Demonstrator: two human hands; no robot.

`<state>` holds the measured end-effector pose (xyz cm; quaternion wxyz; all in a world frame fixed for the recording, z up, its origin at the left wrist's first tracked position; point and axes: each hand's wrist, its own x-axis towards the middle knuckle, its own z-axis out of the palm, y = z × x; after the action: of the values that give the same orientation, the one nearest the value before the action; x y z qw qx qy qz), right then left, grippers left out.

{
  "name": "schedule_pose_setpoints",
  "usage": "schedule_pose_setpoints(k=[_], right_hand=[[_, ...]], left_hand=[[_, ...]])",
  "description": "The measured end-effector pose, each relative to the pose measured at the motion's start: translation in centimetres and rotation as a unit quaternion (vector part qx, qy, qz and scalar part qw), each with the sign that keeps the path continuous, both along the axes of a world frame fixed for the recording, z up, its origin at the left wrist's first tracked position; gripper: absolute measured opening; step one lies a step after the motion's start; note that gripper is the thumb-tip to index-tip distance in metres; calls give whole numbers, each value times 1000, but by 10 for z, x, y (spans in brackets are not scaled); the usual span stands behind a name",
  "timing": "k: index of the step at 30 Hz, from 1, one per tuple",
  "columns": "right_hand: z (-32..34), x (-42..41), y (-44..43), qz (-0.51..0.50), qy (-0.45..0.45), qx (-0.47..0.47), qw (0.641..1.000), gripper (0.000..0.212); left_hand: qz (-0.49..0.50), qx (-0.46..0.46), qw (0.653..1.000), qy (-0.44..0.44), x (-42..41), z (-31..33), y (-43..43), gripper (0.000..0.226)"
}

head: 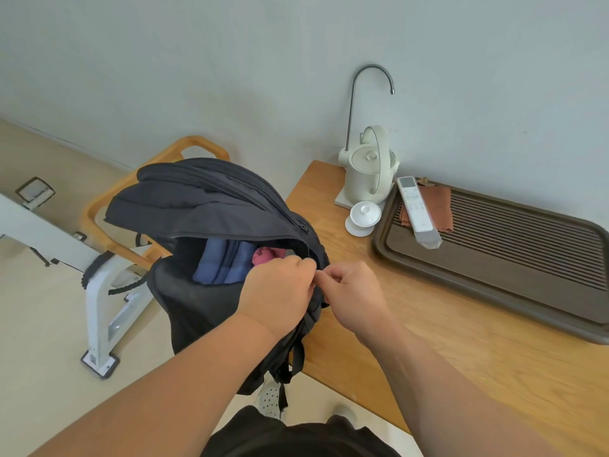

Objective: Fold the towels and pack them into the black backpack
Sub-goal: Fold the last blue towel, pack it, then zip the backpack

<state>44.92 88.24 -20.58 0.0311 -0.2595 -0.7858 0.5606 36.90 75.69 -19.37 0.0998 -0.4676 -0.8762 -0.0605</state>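
With the fingers [304, 270] of the left hand [280, 291] curling tight on the rim of the black backpack [204, 206] and those of the right hand [357, 291] pinching together on the same edge, presumably at a zipper pull hidden between them, steadying it open-mouthed at the left end of the wooden table [461, 357]. Judged best: holding the limp rim taut while drawing along the curved track, keeping the blue towel [224, 263] and red towel [267, 253] clear of the teeth. Contrasting inside: soft ribbed folds, one crumpled wad, smooth matte nylon.
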Motion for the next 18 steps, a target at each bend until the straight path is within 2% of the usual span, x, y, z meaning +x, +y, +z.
schedule_pose_setpoints(k=[3, 5, 8, 10, 12, 14, 16, 18], right_hand=[[-4, 4, 1, 15, 10, 14, 1000, 28], [-5, 7, 4, 29, 31, 8, 999, 26], [-6, 13, 8, 46, 59, -26, 997, 21], [-15, 15, 9, 37, 56, -50, 997, 27], [-24, 14, 10, 43, 53, -15, 998, 34], [-27, 9, 6, 82, 50, 47, 994, 38], [-27, -1, 0, 107, 48, 98, 988, 37], [-30, -12, -5, 126, 45, 154, 979, 35]], left_hand=[[6, -50, 999, 0, 4, 2, 9, 40], [15, -58, 998, -1, 4, 2, 12, 40], [45, -12, 998, -35, 3, -1, 9, 28], [75, 36, 995, -58, 4, -6, 3, 26], [110, 71, 987, -92, 7, -8, -1, 27], [141, 110, 975, -133, 11, -6, -3, 38], [164, 129, 964, -166, 13, -4, -6, 48], [188, 135, 953, -197, 10, -5, -12, 49]])
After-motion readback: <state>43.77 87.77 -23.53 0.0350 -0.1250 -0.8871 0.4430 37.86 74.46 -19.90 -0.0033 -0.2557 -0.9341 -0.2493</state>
